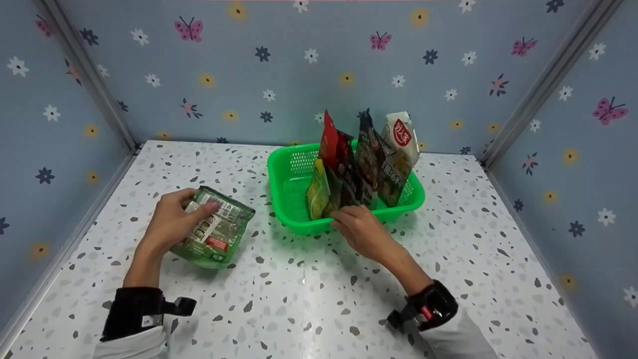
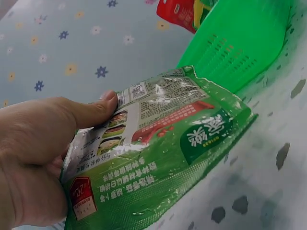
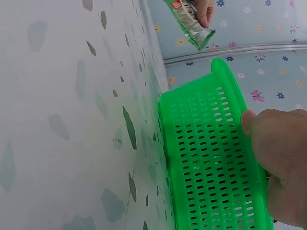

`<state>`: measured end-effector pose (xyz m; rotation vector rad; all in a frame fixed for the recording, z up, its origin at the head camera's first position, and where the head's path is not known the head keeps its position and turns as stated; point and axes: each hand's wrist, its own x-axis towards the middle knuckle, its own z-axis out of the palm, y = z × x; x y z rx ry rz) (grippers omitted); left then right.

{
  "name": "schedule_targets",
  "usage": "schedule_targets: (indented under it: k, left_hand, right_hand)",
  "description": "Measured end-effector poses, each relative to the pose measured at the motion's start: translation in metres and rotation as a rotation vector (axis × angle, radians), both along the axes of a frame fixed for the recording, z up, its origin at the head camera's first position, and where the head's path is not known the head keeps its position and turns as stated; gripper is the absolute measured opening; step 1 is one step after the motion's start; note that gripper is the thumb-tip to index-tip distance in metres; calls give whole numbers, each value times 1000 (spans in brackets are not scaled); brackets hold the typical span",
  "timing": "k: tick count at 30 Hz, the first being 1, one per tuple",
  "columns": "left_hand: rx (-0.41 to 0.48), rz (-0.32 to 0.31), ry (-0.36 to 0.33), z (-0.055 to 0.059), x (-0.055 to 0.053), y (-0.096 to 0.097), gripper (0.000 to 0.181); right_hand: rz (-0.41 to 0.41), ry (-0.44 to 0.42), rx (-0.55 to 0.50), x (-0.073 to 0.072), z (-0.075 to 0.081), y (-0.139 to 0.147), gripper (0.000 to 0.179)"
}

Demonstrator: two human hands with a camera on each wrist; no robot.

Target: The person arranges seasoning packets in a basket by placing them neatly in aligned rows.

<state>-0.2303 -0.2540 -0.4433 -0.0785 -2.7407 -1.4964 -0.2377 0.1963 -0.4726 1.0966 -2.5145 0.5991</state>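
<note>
My left hand (image 1: 172, 219) grips a green seasoning packet (image 1: 224, 227), thumb across its printed back. In the left wrist view the packet (image 2: 158, 139) is tilted, with small food pictures, a barcode and a red label; the fingers beneath it are hidden. To the right stands a green plastic basket (image 1: 299, 228) with perforated walls. My right hand (image 1: 366, 232) holds its front rim. The right wrist view shows the thumb (image 3: 249, 122) against the outside of the basket (image 3: 211, 163), while the other fingers are mostly hidden beyond the rim.
Upright in the basket are a yellow-green packet (image 1: 317, 194), a red packet (image 1: 329, 144), a dark packet (image 1: 369, 154) and a white-topped packet (image 1: 401, 137). The speckled white table (image 1: 279, 299) is bounded by patterned blue panels (image 1: 299, 99) at the back and both sides.
</note>
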Motion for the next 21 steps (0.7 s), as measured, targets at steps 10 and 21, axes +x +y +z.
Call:
schedule_targets:
  k: [10,21]
  left_hand:
    - [144,-54,152,33,17,62,39]
    - [188,-167,232,47,30,129,31]
  right_hand:
    - [42,-28,-61,1,6,-1,24]
    - [98,-122,-379,25,39,-13,30]
